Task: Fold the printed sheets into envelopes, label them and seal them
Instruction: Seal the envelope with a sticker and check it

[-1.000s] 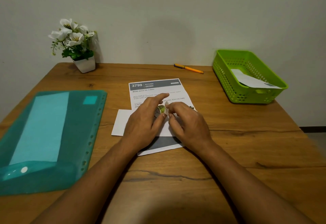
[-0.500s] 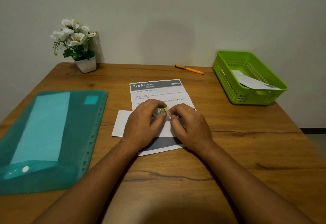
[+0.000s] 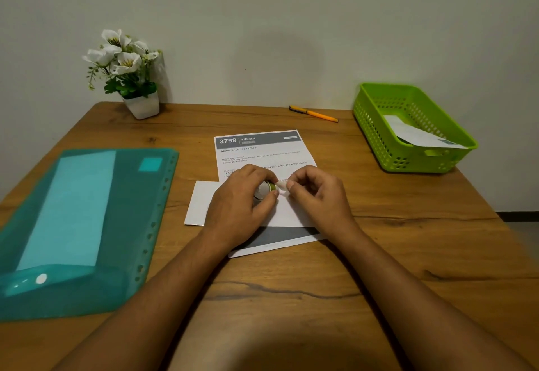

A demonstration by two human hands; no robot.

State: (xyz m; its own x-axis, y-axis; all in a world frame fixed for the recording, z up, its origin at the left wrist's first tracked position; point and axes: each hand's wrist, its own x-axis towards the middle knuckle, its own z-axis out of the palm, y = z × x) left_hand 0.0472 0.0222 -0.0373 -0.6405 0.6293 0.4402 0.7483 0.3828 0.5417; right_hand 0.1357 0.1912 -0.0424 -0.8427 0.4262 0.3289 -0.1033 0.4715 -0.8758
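A printed sheet (image 3: 262,151) headed "3799 KITCHEN" lies at the table's middle, partly under a white envelope (image 3: 201,204). My left hand (image 3: 239,207) grips a small roll of tape (image 3: 267,189) with a green core, held just above the envelope. My right hand (image 3: 318,198) pinches the clear free end of the tape (image 3: 282,185), drawn a short way to the right of the roll. Both hands hide much of the envelope and the sheet's lower text.
A teal plastic folder (image 3: 75,224) with paper inside lies at the left. A green basket (image 3: 408,125) holding a white envelope stands at the back right. An orange pen (image 3: 315,114) lies near the wall. A white flower pot (image 3: 137,78) stands at the back left.
My left fingers have curled round the tape roll. My right hand has pinched the tape's end and pulled it slightly to the right, away from the roll.
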